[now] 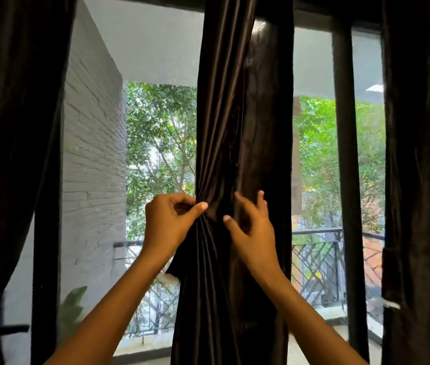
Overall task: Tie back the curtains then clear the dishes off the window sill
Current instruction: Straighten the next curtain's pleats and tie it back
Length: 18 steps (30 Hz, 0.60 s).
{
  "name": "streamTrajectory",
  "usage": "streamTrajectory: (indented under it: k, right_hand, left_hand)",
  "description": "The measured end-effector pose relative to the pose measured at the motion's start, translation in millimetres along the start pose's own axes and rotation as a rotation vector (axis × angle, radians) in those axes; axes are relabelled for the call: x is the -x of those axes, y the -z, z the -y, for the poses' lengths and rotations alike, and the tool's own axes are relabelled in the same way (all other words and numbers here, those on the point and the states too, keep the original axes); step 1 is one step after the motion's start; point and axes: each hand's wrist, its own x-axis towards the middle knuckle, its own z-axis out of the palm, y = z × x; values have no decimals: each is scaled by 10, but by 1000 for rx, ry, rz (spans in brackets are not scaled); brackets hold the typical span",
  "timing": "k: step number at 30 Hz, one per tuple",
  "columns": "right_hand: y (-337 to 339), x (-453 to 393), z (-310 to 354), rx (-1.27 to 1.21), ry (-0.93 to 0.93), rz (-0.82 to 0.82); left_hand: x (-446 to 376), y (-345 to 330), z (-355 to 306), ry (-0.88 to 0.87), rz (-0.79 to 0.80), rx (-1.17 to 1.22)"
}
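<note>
Window spans view behind both hands, tall dark frame post right of right hand. Side curtains: left curtain far left of left hand, right curtain far right of right hand. Middle curtain dark, satiny, gathered into narrow waist between hands. Left hand pinches gathered folds at waist, thumb on fabric. Right hand fingers spread, loosely curved against curtain front; grip cannot tell.
</note>
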Motion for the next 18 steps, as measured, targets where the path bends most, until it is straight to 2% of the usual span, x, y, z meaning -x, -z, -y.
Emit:
streamTrajectory:
  k: [1, 4, 6, 9, 11, 13, 15, 18]
  right_hand:
    - [20, -49, -1, -53, -93, 3]
    - [21, -154, 36, -357, -325, 148]
    - [-25, -163, 64, -492, -358, 169]
    - [-86, -143, 23, -447, -168, -60]
    - [-81, -100, 20, -267, -61, -258]
    - [-74, -45, 62, -66, 84, -367]
    - [-98, 37, 98, 55, 217, -339]
    - [-151, 157, 129, 204, 280, -212]
  left_hand:
    - [-2, 10, 6, 4, 15, 14]
    - [-12, 7, 31, 14, 46, 26]
    - [-24, -5, 49, 21, 56, 24]
    - [-23, -11, 48, -2, 37, 3]
    - [-18, -4, 33, -39, 8, -46]
    - [-5, 1, 18, -69, -13, -82]
    - [3, -15, 13, -91, -22, -98]
    - [20, -35, 8, -102, -14, -83]
